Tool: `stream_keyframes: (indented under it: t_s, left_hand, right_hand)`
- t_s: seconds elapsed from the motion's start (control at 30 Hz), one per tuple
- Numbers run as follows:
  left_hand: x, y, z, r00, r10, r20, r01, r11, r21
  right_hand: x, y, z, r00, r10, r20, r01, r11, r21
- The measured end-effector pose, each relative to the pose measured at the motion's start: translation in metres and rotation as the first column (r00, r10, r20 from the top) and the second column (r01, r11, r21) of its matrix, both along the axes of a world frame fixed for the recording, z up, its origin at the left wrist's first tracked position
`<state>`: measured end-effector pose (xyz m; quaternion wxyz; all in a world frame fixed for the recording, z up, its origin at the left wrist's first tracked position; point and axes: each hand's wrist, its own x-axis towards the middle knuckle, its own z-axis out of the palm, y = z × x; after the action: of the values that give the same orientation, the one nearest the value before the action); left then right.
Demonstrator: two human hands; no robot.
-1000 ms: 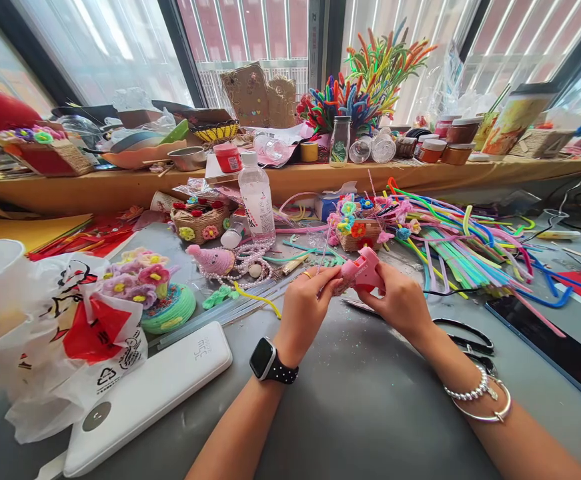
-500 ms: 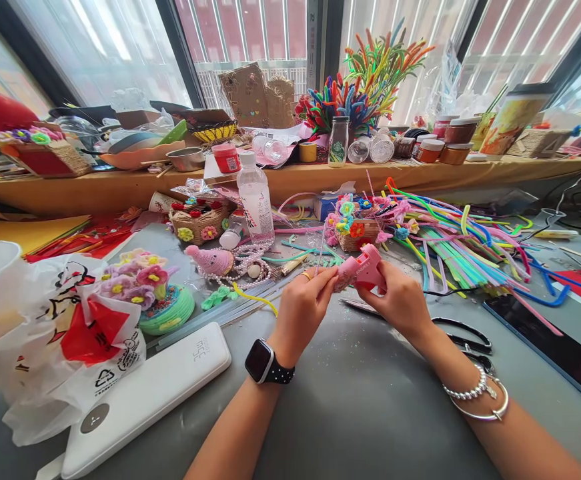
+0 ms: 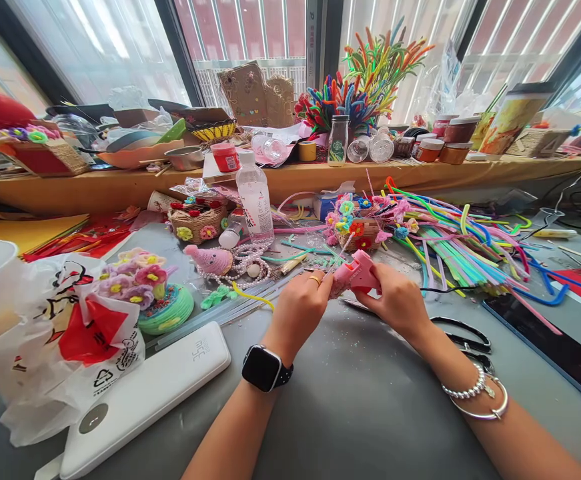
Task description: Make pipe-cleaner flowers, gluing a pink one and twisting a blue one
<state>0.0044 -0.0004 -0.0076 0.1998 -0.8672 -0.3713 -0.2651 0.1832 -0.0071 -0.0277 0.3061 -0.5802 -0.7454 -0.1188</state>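
Note:
My right hand (image 3: 395, 297) is wrapped round a pink hot glue gun (image 3: 354, 275), whose front end points left toward my other hand. A black cord runs off to the right behind that hand. My left hand (image 3: 304, 300) is closed, its fingertips at the front of the glue gun. From the fingers a thin pale stem (image 3: 346, 244) slants up to the right; its lower end is hidden. Scissors (image 3: 463, 337) lie beneath my right wrist, partly covered. Behind the glue gun stands a small basket with fuzzy flowers (image 3: 363, 233).
Pipe cleaners (image 3: 463, 250) spread over the right side, by a dark phone (image 3: 550, 343). At left lie a white power bank (image 3: 155, 393), a plastic bag (image 3: 95, 327) and a flower pot ornament (image 3: 167, 310). A clear bottle (image 3: 255, 200) stands behind my left hand. Jars and bowls crowd the ledge (image 3: 280, 177).
My left hand has turned, and the stem has swung from nearly upright to leaning right. The glue gun has shifted slightly down and left in my right hand.

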Motion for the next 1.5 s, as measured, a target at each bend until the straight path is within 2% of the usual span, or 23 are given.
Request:
stream_keyframes:
  t_s: [0.13, 0.27, 0.5, 0.67, 0.73, 0.83, 1.03, 1.27, 1.33, 1.5]
  left_hand:
    - [0.0, -0.002, 0.004, 0.997, 0.026, -0.068, -0.024, 0.999, 0.024]
    - [0.001, -0.003, 0.003, 0.998, 0.032, -0.056, -0.032, 0.999, -0.007]
    - [-0.002, 0.001, 0.0, 0.995, 0.057, 0.08, -0.055, 0.998, -0.025]
    - [-0.008, 0.005, 0.001, 0.96, 0.074, 0.269, -0.067, 0.997, -0.035]
    - [-0.01, 0.006, 0.002, 0.95, 0.103, 0.294, -0.086, 0.994, -0.068]
    - [-0.012, 0.006, 0.003, 0.955, 0.144, 0.261, -0.121, 0.987, -0.104]
    - [-0.009, 0.004, 0.002, 0.998, -0.003, 0.056, 0.01, 0.991, -0.134]
    - [-0.003, -0.002, 0.006, 0.996, 0.002, -0.093, -0.004, 1.0, -0.023]
    - [-0.002, -0.003, 0.006, 0.996, 0.001, -0.093, -0.001, 1.0, -0.002]
    - [0.0, -0.002, 0.002, 0.999, 0.029, 0.029, -0.028, 0.999, -0.03]
  right_hand:
    - [0.001, 0.0, -0.001, 1.0, 0.005, 0.009, -0.005, 1.0, -0.002]
    - [0.001, 0.0, -0.002, 1.0, -0.003, 0.01, 0.003, 1.0, -0.007]
    - [0.001, 0.0, 0.001, 1.0, -0.016, -0.021, 0.015, 0.999, -0.039]
    - [0.002, 0.0, 0.002, 0.999, -0.032, -0.034, 0.03, 0.998, -0.057]
    - [0.002, 0.0, 0.002, 0.998, -0.046, -0.034, 0.044, 0.998, -0.054]
    - [0.002, 0.0, 0.001, 0.998, -0.058, -0.038, 0.056, 0.997, -0.051]
    - [0.002, 0.001, 0.001, 0.998, -0.042, -0.042, 0.04, 0.998, -0.048]
    - [0.002, 0.0, 0.0, 0.999, -0.033, -0.019, 0.032, 0.999, -0.04]
    - [0.002, 0.0, 0.0, 0.999, -0.034, -0.019, 0.034, 0.998, -0.044]
    - [0.001, 0.0, 0.001, 0.997, -0.062, -0.035, 0.059, 0.995, -0.082]
